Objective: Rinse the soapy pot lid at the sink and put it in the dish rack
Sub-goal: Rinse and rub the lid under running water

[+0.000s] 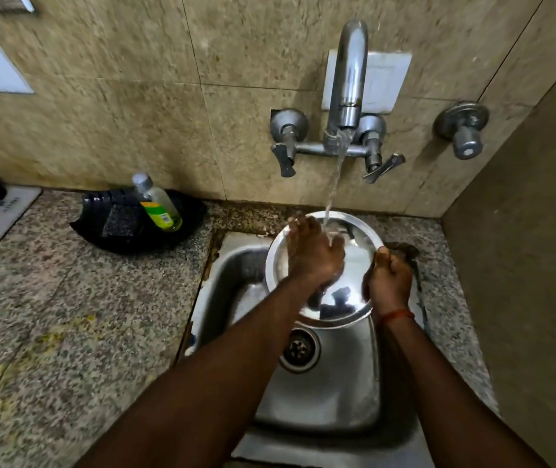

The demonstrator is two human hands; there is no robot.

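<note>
Head view: the pot lid (354,265) is held over the sink (324,393), above the drain (298,349) and under the tap (347,79) (water running onto it). Right hand (389,280) has its fingers curled round the lid's right edge, gripping it. Left hand (313,253) lies flat on the lid's face, fingers spread open under the stream. Left of the sink, a soap bottle (158,204) lies in a black tray (124,238) on the counter (67,315).
</note>
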